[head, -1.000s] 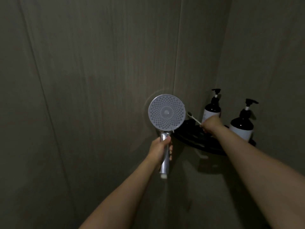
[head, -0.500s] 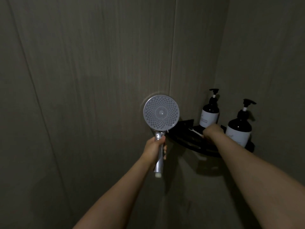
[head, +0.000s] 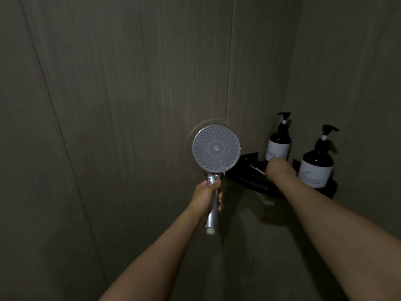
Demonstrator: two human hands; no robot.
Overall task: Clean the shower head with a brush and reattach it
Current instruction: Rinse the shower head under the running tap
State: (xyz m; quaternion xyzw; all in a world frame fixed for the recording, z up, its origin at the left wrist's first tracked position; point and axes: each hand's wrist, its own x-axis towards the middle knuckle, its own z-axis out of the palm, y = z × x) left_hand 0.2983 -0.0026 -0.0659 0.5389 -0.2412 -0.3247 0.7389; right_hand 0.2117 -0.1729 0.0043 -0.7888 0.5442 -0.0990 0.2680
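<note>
I hold the detached shower head (head: 216,148) upright in front of the wall, its round white nozzle face towards me. My left hand (head: 206,196) is wrapped around its chrome handle, whose open lower end sticks out below my fist. My right hand (head: 276,168) rests low on the black corner shelf (head: 245,179), knuckles towards me and fingers hidden. A short white piece of the thin brush (head: 258,169) pokes out to the left of that hand and lies along the shelf.
Two dark pump bottles with white labels stand on the shelf, one at the back (head: 280,144) and one on the right (head: 315,166), close to my right hand. Dim tiled walls meet in a corner behind the shelf.
My right hand has brought the brush down from beside the shower head onto the corner shelf. The left hand has shifted the shower head slightly left.
</note>
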